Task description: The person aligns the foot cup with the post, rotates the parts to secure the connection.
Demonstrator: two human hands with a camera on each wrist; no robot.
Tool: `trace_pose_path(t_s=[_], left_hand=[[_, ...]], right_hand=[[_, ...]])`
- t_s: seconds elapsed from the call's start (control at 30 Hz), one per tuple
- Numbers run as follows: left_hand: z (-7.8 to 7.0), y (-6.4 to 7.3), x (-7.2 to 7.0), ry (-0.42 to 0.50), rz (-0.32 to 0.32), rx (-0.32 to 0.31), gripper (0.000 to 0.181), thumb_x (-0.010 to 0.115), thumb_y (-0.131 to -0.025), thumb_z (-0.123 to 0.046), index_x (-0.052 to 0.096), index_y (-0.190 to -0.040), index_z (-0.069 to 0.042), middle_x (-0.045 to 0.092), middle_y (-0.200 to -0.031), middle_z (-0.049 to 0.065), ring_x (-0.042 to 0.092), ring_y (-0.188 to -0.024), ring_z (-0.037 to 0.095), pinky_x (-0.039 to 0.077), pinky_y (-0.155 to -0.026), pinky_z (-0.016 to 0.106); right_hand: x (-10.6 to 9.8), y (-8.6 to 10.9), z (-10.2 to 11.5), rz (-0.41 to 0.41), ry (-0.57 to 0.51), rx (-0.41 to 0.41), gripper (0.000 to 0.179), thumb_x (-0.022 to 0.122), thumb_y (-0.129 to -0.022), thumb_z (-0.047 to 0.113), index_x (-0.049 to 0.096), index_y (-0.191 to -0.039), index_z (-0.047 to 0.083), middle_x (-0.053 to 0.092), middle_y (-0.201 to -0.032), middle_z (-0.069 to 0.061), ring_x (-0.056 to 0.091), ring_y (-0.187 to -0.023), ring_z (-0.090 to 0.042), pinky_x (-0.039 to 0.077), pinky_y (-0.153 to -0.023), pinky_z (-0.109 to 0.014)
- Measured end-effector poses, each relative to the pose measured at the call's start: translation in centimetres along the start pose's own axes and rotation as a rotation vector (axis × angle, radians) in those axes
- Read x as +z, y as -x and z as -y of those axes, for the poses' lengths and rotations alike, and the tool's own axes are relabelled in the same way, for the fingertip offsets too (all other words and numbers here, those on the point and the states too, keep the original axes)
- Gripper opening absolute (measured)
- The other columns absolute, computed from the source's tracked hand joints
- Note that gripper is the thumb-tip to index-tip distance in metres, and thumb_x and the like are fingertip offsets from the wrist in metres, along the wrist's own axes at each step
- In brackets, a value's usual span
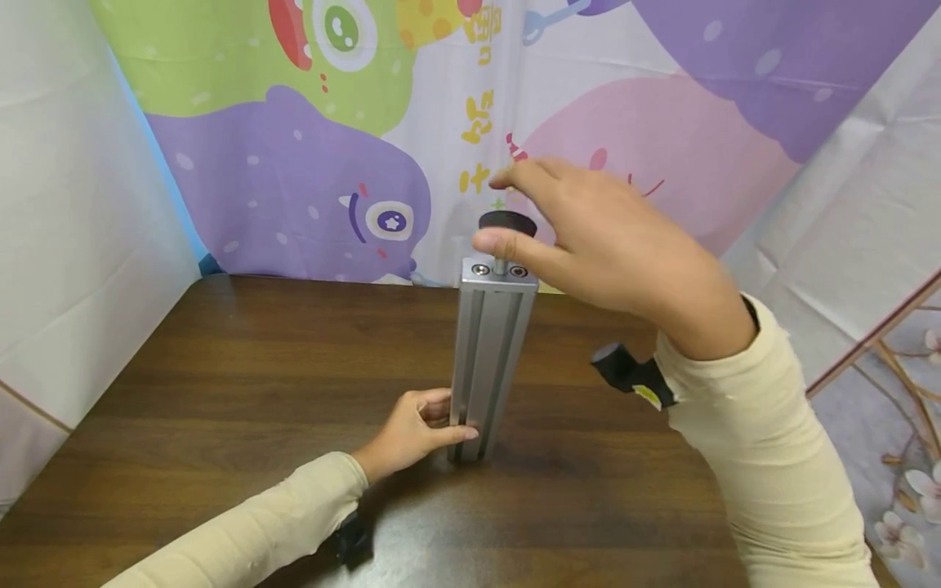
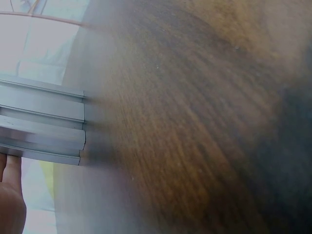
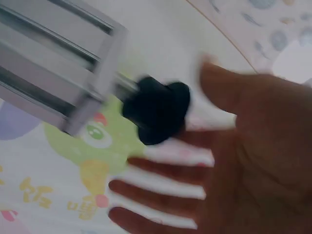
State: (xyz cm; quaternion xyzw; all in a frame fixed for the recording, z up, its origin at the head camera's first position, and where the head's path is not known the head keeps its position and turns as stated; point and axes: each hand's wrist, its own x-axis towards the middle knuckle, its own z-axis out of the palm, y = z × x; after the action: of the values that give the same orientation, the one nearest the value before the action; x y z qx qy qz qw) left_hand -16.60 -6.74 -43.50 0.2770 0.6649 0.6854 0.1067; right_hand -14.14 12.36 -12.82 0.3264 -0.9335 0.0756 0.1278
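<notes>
A silver aluminium profile (image 1: 488, 351) stands upright on the table, slotted along its sides. From its bolted end plate (image 1: 498, 276) a threaded stem rises to a black levelling foot (image 1: 509, 220), which in the right wrist view appears as a blurred dark foot (image 3: 158, 109). Low on the profile, my left hand (image 1: 412, 429) grips it, thumb on the front face. Only a few fingers of the left hand (image 2: 12, 195) show in the left wrist view. My right hand (image 1: 617, 237) is at the foot, fingers extended and spread, thumb apart from them, holding nothing.
The dark wooden table (image 1: 294, 359) lies under the profile. A cartoon-printed cloth (image 1: 294, 180) hangs behind it, with a white curtain (image 1: 73, 188) at the left and a pale one at the right. A black wrist camera mount (image 1: 625, 367) juts from the right sleeve.
</notes>
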Motion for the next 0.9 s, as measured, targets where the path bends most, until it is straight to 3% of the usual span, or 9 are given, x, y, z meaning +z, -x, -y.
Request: trace_pose_path(t_s=[0.1,0.17,0.3,0.4,0.5,0.57,0.67,0.73,0.9], left_hand=[[-0.1,0.0,0.0,0.007,0.001,-0.005,0.045,0.075,-0.080,0.001,0.058,-0.119,0.013,0.067,-0.103,0.028,0.070,-0.090,0.015,0.057,-0.080,0.031],[-0.1,0.0,0.0,0.010,0.001,-0.009,0.045,0.075,-0.080,0.001,0.058,-0.119,0.014,0.067,-0.104,0.029,0.070,-0.090,0.015,0.057,-0.080,0.031],[-0.1,0.0,0.0,0.014,0.001,-0.014,0.045,0.075,-0.080,0.002,0.058,-0.119,0.014,0.067,-0.104,0.029,0.070,-0.090,0.016,0.057,-0.080,0.031],[-0.1,0.0,0.0,0.017,0.001,-0.016,0.044,0.075,-0.080,0.002,0.058,-0.118,0.014,0.067,-0.104,0.029,0.071,-0.090,0.016,0.057,-0.079,0.030],[0.0,0.0,0.0,0.018,0.002,-0.017,0.044,0.075,-0.080,0.002,0.058,-0.118,0.014,0.067,-0.104,0.029,0.070,-0.090,0.016,0.057,-0.079,0.030],[-0.1,0.0,0.1,0.018,0.001,-0.015,0.044,0.075,-0.079,0.002,0.058,-0.119,0.014,0.067,-0.103,0.029,0.070,-0.089,0.016,0.057,-0.079,0.031],[0.0,0.0,0.1,0.018,-0.001,-0.011,0.044,0.075,-0.079,0.002,0.058,-0.119,0.014,0.067,-0.103,0.029,0.070,-0.089,0.016,0.057,-0.079,0.031],[0.0,0.0,0.1,0.021,0.000,-0.010,0.044,0.075,-0.080,0.002,0.058,-0.119,0.014,0.067,-0.103,0.029,0.070,-0.089,0.016,0.057,-0.079,0.031],[-0.1,0.0,-0.1,0.020,0.005,-0.011,0.044,0.075,-0.080,0.002,0.057,-0.119,0.015,0.067,-0.103,0.029,0.070,-0.090,0.016,0.057,-0.080,0.031]], right_hand=[[-0.4,0.2,-1.3,0.092,-0.045,-0.229,0.050,0.052,-0.100,0.023,0.037,-0.146,0.013,0.036,-0.150,-0.011,0.031,-0.139,-0.025,0.030,-0.113,-0.044],[-0.6,0.2,-1.9,0.138,-0.065,-0.318,0.051,0.049,-0.099,0.009,0.036,-0.148,0.016,0.031,-0.153,-0.010,0.027,-0.141,-0.025,0.028,-0.114,-0.045],[-1.0,0.1,-2.1,0.164,-0.070,-0.366,0.053,0.044,-0.095,-0.006,0.047,-0.142,0.018,0.044,-0.147,-0.002,0.042,-0.132,-0.019,0.038,-0.107,-0.040],[-1.0,-0.1,-1.8,0.149,-0.057,-0.352,0.049,0.046,-0.095,-0.005,0.052,-0.138,0.017,0.057,-0.130,-0.001,0.053,-0.110,-0.015,0.046,-0.091,-0.033],[-0.8,-0.2,-1.1,0.102,-0.025,-0.260,0.033,0.055,-0.098,0.010,0.059,-0.131,0.011,0.061,-0.112,-0.004,0.054,-0.090,-0.016,0.046,-0.078,-0.031],[-0.5,-0.3,-0.4,0.037,0.016,-0.127,0.028,0.059,-0.097,0.028,0.067,-0.114,0.007,0.062,-0.092,-0.004,0.053,-0.077,-0.018,0.045,-0.070,-0.031],[0.3,-0.5,0.8,-0.083,0.101,0.105,0.049,0.056,-0.091,0.057,0.062,-0.077,0.010,0.052,-0.066,0.000,0.047,-0.061,-0.018,0.042,-0.055,-0.034],[0.9,-0.7,1.3,-0.160,0.154,0.211,0.059,0.055,-0.086,0.066,0.050,-0.065,0.012,0.039,-0.056,0.001,0.039,-0.054,-0.019,0.036,-0.048,-0.034],[1.6,-0.9,1.8,-0.231,0.189,0.284,0.063,0.052,-0.085,0.070,0.045,-0.063,0.012,0.034,-0.056,0.001,0.035,-0.053,-0.020,0.034,-0.044,-0.034]])
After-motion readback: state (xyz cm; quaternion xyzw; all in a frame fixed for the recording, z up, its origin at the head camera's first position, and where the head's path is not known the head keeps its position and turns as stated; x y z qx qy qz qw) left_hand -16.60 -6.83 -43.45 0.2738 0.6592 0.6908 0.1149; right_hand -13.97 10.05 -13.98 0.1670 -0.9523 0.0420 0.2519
